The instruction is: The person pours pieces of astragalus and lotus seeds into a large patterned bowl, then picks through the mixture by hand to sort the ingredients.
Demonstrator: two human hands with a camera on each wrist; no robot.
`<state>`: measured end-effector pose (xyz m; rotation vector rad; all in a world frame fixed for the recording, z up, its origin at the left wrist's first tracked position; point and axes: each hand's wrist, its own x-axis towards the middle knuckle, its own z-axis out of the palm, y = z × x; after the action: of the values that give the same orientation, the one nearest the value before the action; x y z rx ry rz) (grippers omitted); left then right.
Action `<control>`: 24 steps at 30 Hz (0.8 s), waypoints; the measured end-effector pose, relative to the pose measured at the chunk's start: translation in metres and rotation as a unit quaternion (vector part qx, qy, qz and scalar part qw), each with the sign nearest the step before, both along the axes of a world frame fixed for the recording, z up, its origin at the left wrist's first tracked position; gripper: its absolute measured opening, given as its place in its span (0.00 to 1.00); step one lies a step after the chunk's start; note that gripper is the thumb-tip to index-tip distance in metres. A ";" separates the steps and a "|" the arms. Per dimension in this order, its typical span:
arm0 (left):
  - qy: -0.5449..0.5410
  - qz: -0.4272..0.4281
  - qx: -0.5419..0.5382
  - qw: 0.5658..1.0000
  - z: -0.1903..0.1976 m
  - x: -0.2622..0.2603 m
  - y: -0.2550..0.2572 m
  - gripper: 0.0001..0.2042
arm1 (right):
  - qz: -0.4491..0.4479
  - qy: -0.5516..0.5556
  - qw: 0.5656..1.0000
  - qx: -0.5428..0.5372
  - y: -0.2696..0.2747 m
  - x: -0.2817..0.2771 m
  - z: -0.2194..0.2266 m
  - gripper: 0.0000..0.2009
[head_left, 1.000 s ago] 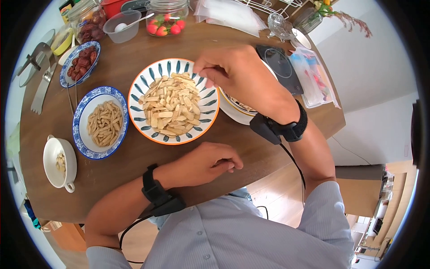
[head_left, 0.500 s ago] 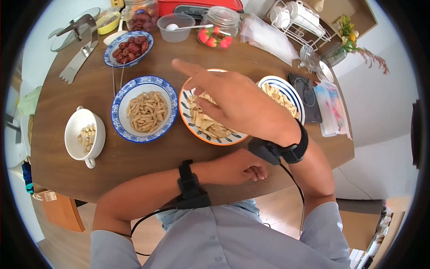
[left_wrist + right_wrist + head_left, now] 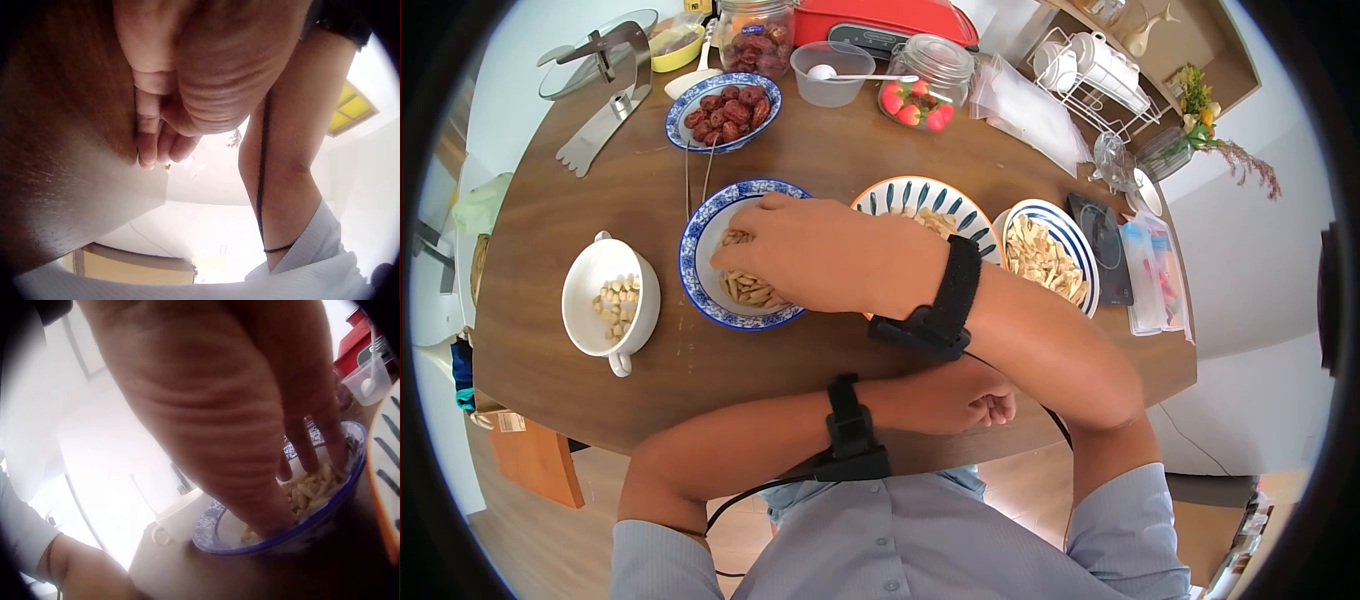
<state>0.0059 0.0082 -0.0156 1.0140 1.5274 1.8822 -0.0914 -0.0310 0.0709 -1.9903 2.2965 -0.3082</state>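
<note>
My right hand (image 3: pixel 820 250) is down in a blue-and-white patterned bowl (image 3: pixel 703 285) of pale, slender dried pieces (image 3: pixel 750 290). In the right wrist view, its fingers (image 3: pixel 303 447) reach down fairly straight into the pieces (image 3: pixel 312 490), with the thumb apart at the near side of the bowl. The left hand (image 3: pixel 960 395) rests near the table's front edge, fingers loosely curled and holding nothing. Right of the bowl, partly behind the right hand and wrist, is an orange-rimmed bowl (image 3: pixel 884 196) with pale dried slices (image 3: pixel 935 220).
Left stands a white two-handled bowl (image 3: pixel 580 290) with small pale pieces. Behind are a bowl of red dates (image 3: pixel 725 115), a clear tub (image 3: pixel 830 90) with a white spoon, and a strawberry jar (image 3: pixel 920 105). A blue-ringed plate (image 3: pixel 1087 262) of slices and a black scale (image 3: pixel 1115 270) lie right.
My right hand has moved left from above the orange-rimmed bowl and down into the blue-and-white bowl. The left hand stays near the table edge. The head view has shifted.
</note>
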 end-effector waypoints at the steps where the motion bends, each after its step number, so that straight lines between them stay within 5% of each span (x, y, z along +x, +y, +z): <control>1: -0.002 -0.002 0.000 1.000 0.000 0.000 0.000 0.14 | -0.002 -0.002 1.000 0.000 0.001 0.000 0.000 0.27; 7: -0.029 -0.030 -0.011 0.999 -0.003 0.001 -0.002 0.15 | 0.003 0.026 0.998 -0.060 0.017 0.006 0.012 0.22; 13: 0.051 0.008 -0.049 0.997 0.002 -0.004 -0.012 0.11 | 0.047 -0.209 0.973 -0.083 0.064 0.044 0.040 0.19; 15: 0.058 0.007 -0.055 0.997 0.001 -0.006 -0.006 0.11 | 0.088 -0.275 0.957 -0.007 0.076 0.056 0.042 0.18; 20: 0.084 0.010 -0.071 0.994 0.003 -0.015 0.000 0.11 | 0.107 -0.270 0.956 0.031 0.097 0.057 0.021 0.18; 24: 0.092 0.016 -0.085 0.992 -0.001 -0.017 0.001 0.10 | 0.110 -0.314 0.942 -0.036 0.107 0.050 0.002 0.14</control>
<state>-0.0107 0.0096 -0.0165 1.1160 1.7851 1.6835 -0.0418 0.0763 0.0728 -1.7995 1.6713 -0.8698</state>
